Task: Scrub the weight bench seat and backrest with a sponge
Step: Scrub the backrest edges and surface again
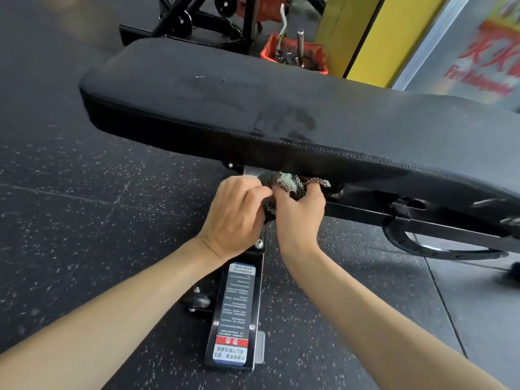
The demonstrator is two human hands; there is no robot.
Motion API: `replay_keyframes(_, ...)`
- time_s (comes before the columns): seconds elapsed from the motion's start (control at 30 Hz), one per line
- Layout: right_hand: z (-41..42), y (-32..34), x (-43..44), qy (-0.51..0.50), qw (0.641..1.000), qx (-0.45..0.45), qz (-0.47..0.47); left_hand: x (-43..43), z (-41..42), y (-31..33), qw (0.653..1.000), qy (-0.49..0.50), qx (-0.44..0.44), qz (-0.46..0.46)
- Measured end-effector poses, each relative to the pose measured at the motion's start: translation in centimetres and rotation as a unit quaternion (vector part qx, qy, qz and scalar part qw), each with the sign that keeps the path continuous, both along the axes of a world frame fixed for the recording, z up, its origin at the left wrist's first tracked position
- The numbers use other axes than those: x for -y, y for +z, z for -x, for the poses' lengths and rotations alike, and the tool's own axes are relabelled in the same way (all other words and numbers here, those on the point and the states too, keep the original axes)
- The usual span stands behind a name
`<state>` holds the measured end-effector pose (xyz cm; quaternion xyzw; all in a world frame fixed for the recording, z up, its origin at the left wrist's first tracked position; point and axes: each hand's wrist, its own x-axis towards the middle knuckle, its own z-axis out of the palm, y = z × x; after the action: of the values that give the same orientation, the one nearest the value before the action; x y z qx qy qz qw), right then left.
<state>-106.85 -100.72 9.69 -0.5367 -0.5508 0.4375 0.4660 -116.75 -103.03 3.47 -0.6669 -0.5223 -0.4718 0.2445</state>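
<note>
Most of my feed is black speckled rubber flooring (pixel 70 170), spreading under and all round the bench pad (pixel 197 88). That pad, long and black with stitched edges, runs from upper left toward the right edge, and I can make out a darker, damp-looking smear (pixel 287 122) on its top near the front edge. Below the pad the black steel frame (pixel 365 216) shows, with a curved handle loop (pixel 399 243) under the pad's right part. Straight out from under the pad, toward me, lies the bench's floor bar (pixel 215 313), carrying a printed warning label (pixel 237 305) with a red band. A small black wheel (pixel 197 301) sits at the bar's left side. On the far side of the pad stands a red crate (pixel 295 56) with metal bars poking out, next to a yellow pillar (pixel 365 38). Two bare forearms reach in from the bottom. The left hand (pixel 236 215) and right hand (pixel 299 212) meet just under the pad's front edge, and both are clenched on the mesh sponge (pixel 284 190): left fingers curled round its near-left part, right fingers wrapped over its top. The sponge, dark with silvery netting, is bunched between the two hands, below the pad's top surface. I can't tell whether it touches the pad's underside
</note>
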Motion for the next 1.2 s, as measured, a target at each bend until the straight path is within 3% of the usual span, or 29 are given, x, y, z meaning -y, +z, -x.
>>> replay_keyframes(0.2, 0.0, 0.9, 1.6, 0.013, 0.996, -0.065, 0.063, 2.0, -2.3, 0.5, 0.978, -0.03, 0.158, 0.134)
replay_keyframes(0.37, -1.0, 0.8, 2.8, -0.008, 0.999, -0.033, 0.03, 2.0, -3.7, 0.7, 0.968, 0.046, 0.096, 0.225)
replay_keyframes(0.43, -0.7, 0.8, 3.1, -0.025, 0.999, 0.001, 0.024, 1.8, -4.1, 1.1, 0.97, 0.097, 0.091, 0.205)
replay_keyframes(0.53, -0.2, 1.0, 4.1, -0.031, 0.999, 0.019, 0.022, 1.5, -3.5, 2.1, 0.979, 0.141, 0.105, 0.101)
replay_keyframes(0.73, -1.4, 2.2, 3.2, -0.06, 0.996, -0.053, 0.035, 1.8, -1.4, 4.4, 0.995, 0.089, 0.045, 0.001)
replay_keyframes(0.8, -1.9, 2.1, 2.9, -0.07, 0.995, -0.071, 0.03, 2.0, -0.8, 5.1, 0.993, 0.055, 0.1, -0.015)
replay_keyframes(0.9, -2.4, 1.8, 1.9, -0.098, 0.995, -0.018, 0.018, 0.8, -1.6, 6.2, 0.981, 0.064, 0.172, -0.057)
replay_keyframes(1.07, -3.6, 2.0, 1.4, -0.157, 0.987, 0.002, -0.015, -1.4, -6.9, 7.0, 0.996, 0.06, 0.061, -0.028)
replay_keyframes(1.2, -4.7, 2.3, 1.6, -0.135, 0.981, 0.075, -0.119, 0.8, -1.6, 6.8, 0.998, 0.051, -0.044, -0.014)
